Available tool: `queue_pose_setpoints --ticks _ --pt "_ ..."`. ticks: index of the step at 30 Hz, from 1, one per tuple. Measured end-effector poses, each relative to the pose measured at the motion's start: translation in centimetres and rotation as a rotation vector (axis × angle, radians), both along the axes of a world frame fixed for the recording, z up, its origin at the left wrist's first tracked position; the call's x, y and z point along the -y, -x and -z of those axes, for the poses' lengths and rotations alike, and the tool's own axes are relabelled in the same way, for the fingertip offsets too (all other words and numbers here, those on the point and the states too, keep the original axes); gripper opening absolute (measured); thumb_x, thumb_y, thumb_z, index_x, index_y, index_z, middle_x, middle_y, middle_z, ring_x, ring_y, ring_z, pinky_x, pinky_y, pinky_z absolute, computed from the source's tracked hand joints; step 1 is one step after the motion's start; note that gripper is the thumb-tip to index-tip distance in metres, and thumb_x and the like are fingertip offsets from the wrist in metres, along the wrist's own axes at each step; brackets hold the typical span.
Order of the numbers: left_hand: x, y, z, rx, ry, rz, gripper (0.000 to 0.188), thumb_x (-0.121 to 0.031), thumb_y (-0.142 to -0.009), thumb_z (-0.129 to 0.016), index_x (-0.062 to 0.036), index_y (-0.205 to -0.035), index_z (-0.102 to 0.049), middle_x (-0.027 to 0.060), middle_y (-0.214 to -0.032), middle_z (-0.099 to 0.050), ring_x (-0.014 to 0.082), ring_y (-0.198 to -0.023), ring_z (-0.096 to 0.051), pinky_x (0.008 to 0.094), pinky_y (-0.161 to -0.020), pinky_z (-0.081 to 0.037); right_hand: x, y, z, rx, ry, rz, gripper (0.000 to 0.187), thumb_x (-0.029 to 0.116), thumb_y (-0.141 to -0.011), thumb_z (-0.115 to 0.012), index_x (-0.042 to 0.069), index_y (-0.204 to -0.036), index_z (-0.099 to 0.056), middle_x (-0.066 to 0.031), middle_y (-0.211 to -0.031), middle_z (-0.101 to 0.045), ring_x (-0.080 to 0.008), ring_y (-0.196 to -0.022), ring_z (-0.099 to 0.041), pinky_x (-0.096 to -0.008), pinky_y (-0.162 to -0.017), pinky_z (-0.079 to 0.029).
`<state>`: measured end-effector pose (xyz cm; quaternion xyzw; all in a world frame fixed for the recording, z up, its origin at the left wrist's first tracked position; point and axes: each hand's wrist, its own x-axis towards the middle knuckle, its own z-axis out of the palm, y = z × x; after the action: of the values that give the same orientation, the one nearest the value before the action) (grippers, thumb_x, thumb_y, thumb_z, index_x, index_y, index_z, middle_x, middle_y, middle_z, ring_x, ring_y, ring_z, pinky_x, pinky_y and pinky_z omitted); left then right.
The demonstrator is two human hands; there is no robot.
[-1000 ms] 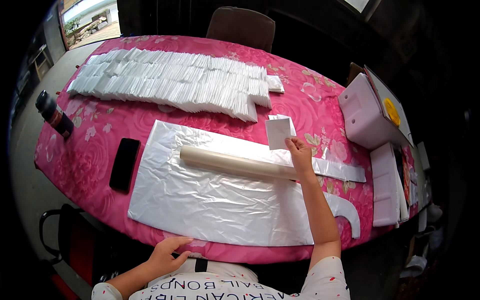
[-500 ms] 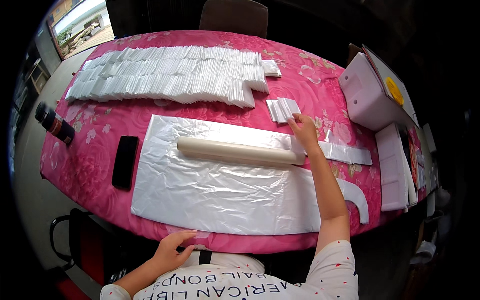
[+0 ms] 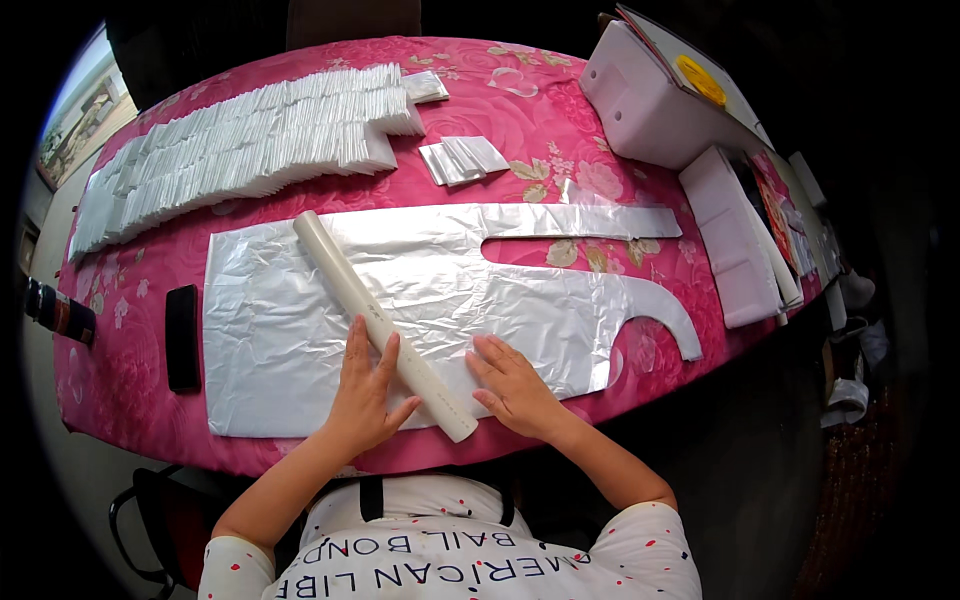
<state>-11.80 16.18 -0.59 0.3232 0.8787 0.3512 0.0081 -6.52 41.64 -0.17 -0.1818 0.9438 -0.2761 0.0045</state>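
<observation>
Left hand (image 3: 362,395) fingers flat and spread on the white tube (image 3: 385,325); right hand (image 3: 515,385) released, palm down on the silver plastic sheet (image 3: 440,300) beside it. Sheet lies flat, near centre; judged unrolled so far. Far left: long row of folded packets (image 3: 240,150); three more (image 3: 462,160) far centre. Black phone (image 3: 182,335) left, clear of the sheet

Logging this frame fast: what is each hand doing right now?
Left hand: open, flat against the cream tube.
Right hand: open, palm down on the plastic sheet, holding nothing.
</observation>
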Motion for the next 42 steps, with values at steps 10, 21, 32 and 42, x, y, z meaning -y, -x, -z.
queue_pose_setpoints --ticks 10,21,32,42 --pt "-5.6 -0.6 -0.5 -0.091 0.142 0.242 0.07 -0.053 -0.074 -0.06 -0.0126 -0.13 -0.045 0.028 -0.146 -0.01 0.0485 -0.134 -0.007 0.0518 -0.107 -0.017 -19.8 0.4 2.7 -0.129 -0.331 0.663 0.05 0.024 -0.089 -0.044 -0.003 -0.131 -0.04 -0.0205 -0.139 -0.035 -0.0346 -0.129 -0.033 -0.0405 -0.107 -0.025" --pt "-7.1 -1.5 -1.5 -0.073 0.125 0.354 0.064 -0.049 -0.072 -0.064 -0.0076 -0.12 -0.054 0.0257 -0.144 -0.019 0.0456 -0.135 -0.009 0.0487 -0.108 -0.019 -22.8 -0.4 2.2 -0.517 -0.38 0.871 0.011 0.011 -0.072 -0.066 0.004 -0.08 -0.06 -0.0085 -0.088 -0.065 -0.0267 -0.083 -0.06 -0.0386 -0.077 -0.045" --pt "-8.5 -1.8 -3.4 0.367 -0.256 0.234 0.054 -0.029 -0.081 -0.062 -0.0048 -0.126 -0.047 0.0217 -0.136 -0.035 0.0331 -0.127 -0.033 0.0425 -0.104 -0.029 -4.5 -0.7 -4.8 0.231 0.896 0.572 0.014 0.003 -0.08 -0.065 0.003 -0.09 -0.056 0.0023 -0.079 -0.058 -0.0027 -0.067 -0.052 -0.0175 -0.058 -0.042" --pt "0.6 1.3 -0.7 1.25 -0.625 -0.133 0.016 -0.01 -0.085 -0.061 0.0006 -0.097 -0.06 0.0056 -0.078 -0.062 0.013 -0.076 -0.06 0.0262 -0.072 -0.049 4.4 -5.9 -5.8 0.15 0.455 0.22 0.051 0.015 -0.072 -0.071 0.005 -0.119 -0.053 -0.0124 -0.106 -0.058 -0.0227 -0.084 -0.06 -0.0306 -0.074 -0.049"
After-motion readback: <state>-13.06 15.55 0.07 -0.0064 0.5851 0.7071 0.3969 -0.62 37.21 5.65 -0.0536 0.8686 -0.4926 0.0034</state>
